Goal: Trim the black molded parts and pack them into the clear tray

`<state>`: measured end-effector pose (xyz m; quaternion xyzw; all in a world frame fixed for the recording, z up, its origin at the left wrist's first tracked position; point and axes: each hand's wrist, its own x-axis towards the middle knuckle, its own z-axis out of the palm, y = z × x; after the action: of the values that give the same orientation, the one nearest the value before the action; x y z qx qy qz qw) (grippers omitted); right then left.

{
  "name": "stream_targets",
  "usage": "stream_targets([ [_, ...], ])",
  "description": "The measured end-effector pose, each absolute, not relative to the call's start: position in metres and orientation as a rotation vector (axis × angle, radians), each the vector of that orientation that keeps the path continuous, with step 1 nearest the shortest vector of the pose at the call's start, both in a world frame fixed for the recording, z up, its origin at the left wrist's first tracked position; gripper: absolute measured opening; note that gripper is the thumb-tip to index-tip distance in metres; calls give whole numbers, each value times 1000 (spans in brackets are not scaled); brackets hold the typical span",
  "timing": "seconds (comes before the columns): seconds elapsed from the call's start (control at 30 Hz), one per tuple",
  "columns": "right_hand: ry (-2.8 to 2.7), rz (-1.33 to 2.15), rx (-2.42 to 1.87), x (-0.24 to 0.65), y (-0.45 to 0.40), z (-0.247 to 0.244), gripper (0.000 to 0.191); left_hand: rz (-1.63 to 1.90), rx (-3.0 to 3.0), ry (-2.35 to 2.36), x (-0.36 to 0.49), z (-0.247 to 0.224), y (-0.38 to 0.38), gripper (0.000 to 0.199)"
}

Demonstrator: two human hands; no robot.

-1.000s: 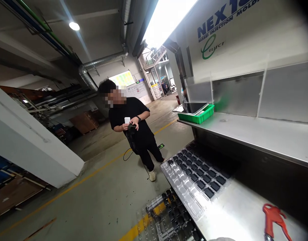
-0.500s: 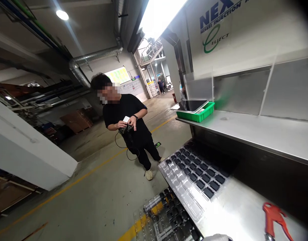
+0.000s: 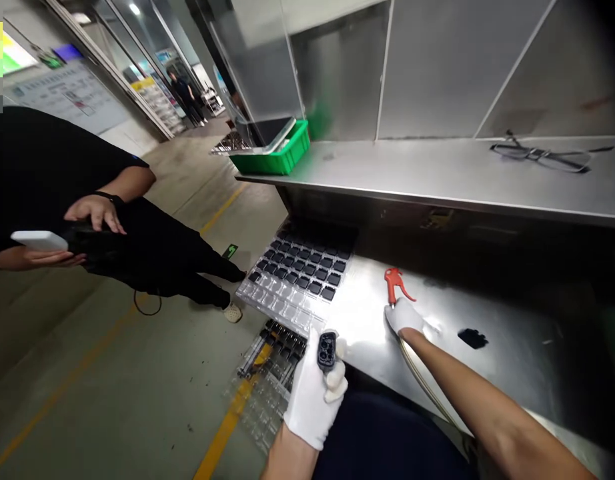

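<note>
My left hand (image 3: 315, 393), in a white glove, holds a small black part (image 3: 326, 351) with its recessed side facing up, near the table's front edge. My right hand (image 3: 403, 316), also gloved, rests on the steel table at the base of the red air gun (image 3: 396, 285), its fingers closed round the lower end where the hose joins. A clear plastic tray (image 3: 282, 298) with rows of black parts lies at the table's left end. Another black piece (image 3: 472, 338) lies on the table to the right of my right hand.
A person (image 3: 52, 167) stands at the left holding a white object. A green bin (image 3: 272, 162) and glasses (image 3: 542, 156) sit on the raised shelf (image 3: 417, 175). More clear trays (image 3: 267, 393) are below the table's left edge.
The view has turned right and down towards the table. Both my hands now show, the left with a black part, the right at the red air gun. The other person appears closer, at the left.
</note>
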<state>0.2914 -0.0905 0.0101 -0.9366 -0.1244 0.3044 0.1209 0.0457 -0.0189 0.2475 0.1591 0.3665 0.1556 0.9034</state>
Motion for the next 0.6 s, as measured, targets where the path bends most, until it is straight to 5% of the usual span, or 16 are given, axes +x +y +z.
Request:
stream_targets([
  [0.6,-434,935,-2662,288,-100,19,33,161,494,865,55,272,-19,45],
])
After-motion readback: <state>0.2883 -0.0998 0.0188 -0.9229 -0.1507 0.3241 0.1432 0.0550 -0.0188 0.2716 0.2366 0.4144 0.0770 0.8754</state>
